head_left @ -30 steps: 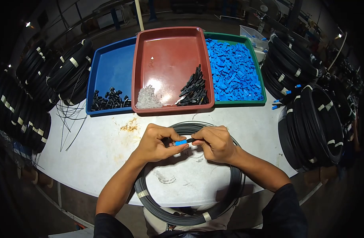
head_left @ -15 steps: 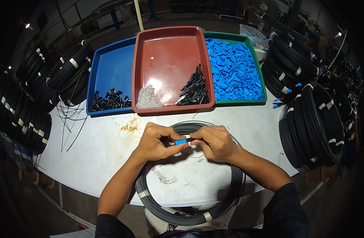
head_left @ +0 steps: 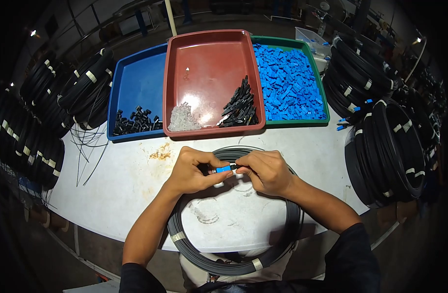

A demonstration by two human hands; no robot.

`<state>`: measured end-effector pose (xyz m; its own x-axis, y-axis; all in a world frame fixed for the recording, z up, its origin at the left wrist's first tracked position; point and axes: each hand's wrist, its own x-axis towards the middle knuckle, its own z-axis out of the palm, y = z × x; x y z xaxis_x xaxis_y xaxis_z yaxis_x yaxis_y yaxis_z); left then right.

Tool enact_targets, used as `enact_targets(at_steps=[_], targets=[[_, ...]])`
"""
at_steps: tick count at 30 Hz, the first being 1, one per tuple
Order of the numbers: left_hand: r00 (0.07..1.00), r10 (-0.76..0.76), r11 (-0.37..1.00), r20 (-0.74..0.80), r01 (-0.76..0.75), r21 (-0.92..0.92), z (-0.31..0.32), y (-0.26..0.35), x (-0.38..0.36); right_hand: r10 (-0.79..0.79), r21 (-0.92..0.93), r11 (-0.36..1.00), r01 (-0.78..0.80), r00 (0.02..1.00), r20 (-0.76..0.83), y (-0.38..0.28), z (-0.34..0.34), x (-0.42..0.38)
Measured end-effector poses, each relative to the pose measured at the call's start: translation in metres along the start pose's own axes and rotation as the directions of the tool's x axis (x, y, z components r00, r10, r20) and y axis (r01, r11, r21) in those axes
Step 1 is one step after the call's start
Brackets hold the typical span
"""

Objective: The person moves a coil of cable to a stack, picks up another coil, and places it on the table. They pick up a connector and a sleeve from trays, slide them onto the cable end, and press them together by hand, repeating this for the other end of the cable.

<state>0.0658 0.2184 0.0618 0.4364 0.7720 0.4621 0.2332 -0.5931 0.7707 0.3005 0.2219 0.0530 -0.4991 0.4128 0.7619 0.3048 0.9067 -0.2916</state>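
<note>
My left hand [head_left: 197, 171] pinches a small blue connector [head_left: 223, 169] between thumb and fingertips. Close on its right, my right hand [head_left: 268, 172] has thumb and forefinger closed on a small black piece [head_left: 234, 166] at the connector's end. Most of that piece is hidden by the fingers. Both hands are over the far part of a coil of dark cable [head_left: 180, 236], which carries pale tape bands and overhangs the table's near edge.
Across the white table [head_left: 121, 195] stand a blue tray [head_left: 141, 80] with black parts, a red tray [head_left: 212, 63] with clear and black parts, and a green tray [head_left: 326, 110] of blue connectors. Cable coils stand left [head_left: 26, 151] and right [head_left: 380, 151].
The blue connector and the fingertips around it have moved slightly up in the view. Both hands keep their pinch. The trays and coils show only a slight shift of the view.
</note>
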Motion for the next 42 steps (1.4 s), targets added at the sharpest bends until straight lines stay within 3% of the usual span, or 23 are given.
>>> enact_targets(at_steps=[7,12,21,37,39,42], targets=[[0.998,0.012,0.999,-0.057,-0.014,-0.036,0.001,-0.003,-0.001,0.019,-0.059,0.998,-0.021,1.000,-0.022,0.001,0.002,0.001],[0.998,0.050,0.995,-0.043,-0.046,0.088,0.004,0.001,0.000,-0.017,-0.118,0.993,0.016,1.000,-0.004,0.001,0.000,0.002],[0.978,0.161,0.981,-0.136,-0.143,0.129,0.010,0.002,0.003,-0.004,-0.167,0.986,0.004,1.000,0.005,0.000,-0.001,0.003],[0.983,0.178,0.978,-0.049,-0.172,0.116,0.002,0.004,-0.001,-0.067,-0.054,0.996,0.069,0.997,0.025,-0.002,-0.003,0.002],[0.998,0.066,0.990,0.024,-0.068,0.127,-0.001,0.009,-0.002,-0.071,-0.060,0.996,0.072,0.997,0.024,-0.001,-0.002,0.002],[0.994,0.104,0.990,-0.015,-0.102,0.095,0.003,0.007,-0.001,-0.077,-0.079,0.994,0.078,0.997,0.011,-0.003,-0.003,0.003]])
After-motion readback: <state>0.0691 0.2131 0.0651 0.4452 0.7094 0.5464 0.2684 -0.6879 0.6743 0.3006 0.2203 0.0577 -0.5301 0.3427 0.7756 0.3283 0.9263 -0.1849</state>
